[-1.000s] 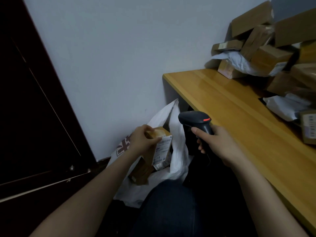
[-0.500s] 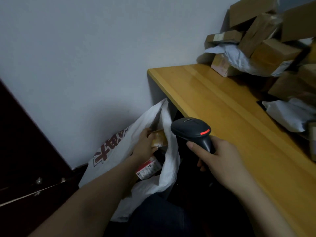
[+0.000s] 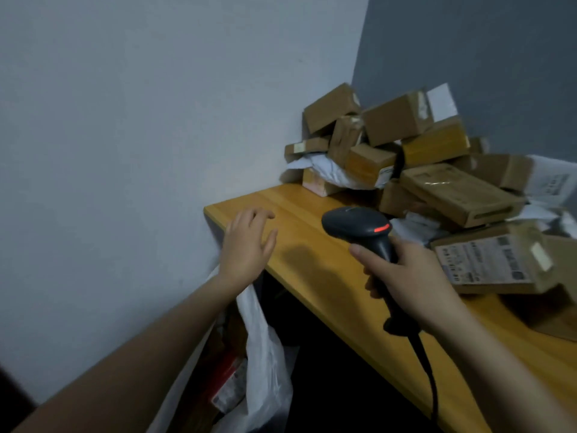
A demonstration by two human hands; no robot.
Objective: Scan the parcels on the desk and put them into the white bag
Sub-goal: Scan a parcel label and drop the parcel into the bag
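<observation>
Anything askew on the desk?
The brown cardboard parcels are heaped untidily in the far corner of the yellow wooden desk, boxes tilted against each other over crumpled white plastic mailers. The flat labelled cardboard box beside the right hand gripping the black handheld scanner lies tilted.

Parcels (image 3: 406,157) on desk (image 3: 312,270)
Brown boxes (image 3: 396,117) and white mailers (image 3: 331,171) are lying heaped upper right; white bag (image 3: 265,354) is sitting lower centre.

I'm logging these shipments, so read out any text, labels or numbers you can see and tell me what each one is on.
No text can be read.
Label on the nearest box: print and barcodes, too blurred.
White sheet at far right: blurred print.
Red-and-white packet in the white bag: blurred.
</observation>
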